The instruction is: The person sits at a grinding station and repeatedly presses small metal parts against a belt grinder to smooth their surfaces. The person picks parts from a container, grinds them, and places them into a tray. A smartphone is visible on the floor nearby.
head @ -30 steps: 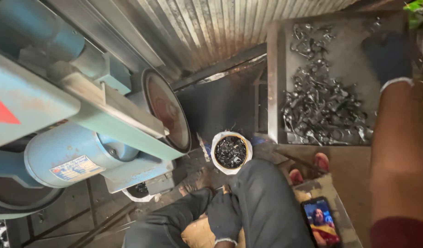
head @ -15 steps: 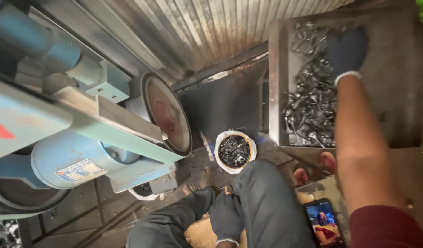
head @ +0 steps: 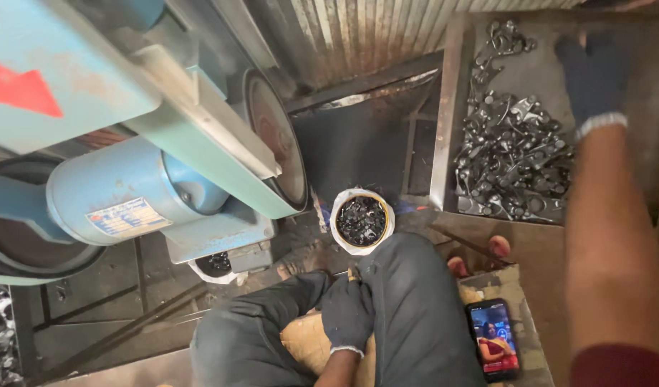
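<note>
The right hand (fingers spread, holding nothing) hovers at the tray's far edge, where the tangled metal parts could snag its glove.

right hand blurred, grasp unclear, phone screen too small

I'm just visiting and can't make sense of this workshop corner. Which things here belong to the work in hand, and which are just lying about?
In the work:
right hand, gloved, reaching over the metal parts
tray holding those parts
bucket of dark pieces
grinder
left hand, gloved, resting between the knees

Lying about:
phone, screen lit
sack under the legs
</note>
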`<state>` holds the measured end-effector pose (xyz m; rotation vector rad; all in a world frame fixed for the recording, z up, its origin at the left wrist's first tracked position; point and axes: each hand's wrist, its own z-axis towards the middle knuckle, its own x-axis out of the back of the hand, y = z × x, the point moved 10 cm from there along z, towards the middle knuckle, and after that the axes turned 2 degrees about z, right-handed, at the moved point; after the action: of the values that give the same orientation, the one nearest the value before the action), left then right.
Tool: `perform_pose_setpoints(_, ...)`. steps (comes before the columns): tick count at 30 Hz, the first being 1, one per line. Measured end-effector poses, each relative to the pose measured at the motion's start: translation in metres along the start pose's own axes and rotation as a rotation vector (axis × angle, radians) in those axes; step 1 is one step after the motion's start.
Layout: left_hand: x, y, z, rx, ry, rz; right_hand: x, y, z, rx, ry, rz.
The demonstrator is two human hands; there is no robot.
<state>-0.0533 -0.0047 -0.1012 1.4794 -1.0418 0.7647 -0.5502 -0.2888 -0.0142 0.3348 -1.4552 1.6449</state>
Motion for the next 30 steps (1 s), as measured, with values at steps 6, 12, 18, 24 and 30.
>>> perform_pose_setpoints(6,0.006,0.006,-0.001,-0.069,0.120,0.013,-0.088,-0.058,0.039,-0.073,0.199,-0.244)
perform_pose_setpoints(12,-0.001,-0.004,-0.002,0.010,0.038,0.016,-0.110,-0.052,0.010,-0.149,0.020,-0.395)
perform_pose_setpoints(18,-0.009,-0.007,-0.002,0.098,-0.088,0.055,-0.088,-0.065,-0.025,-0.034,-0.274,-0.408)
perform_pose_setpoints(24,0.006,-0.005,-0.005,0.055,0.028,0.108,-0.066,-0.084,-0.083,0.208,-0.347,-0.398)
perform_pose_setpoints(30,0.003,-0.007,-0.005,0.080,-0.043,0.112,-0.024,-0.115,-0.157,0.459,-0.179,-0.298)
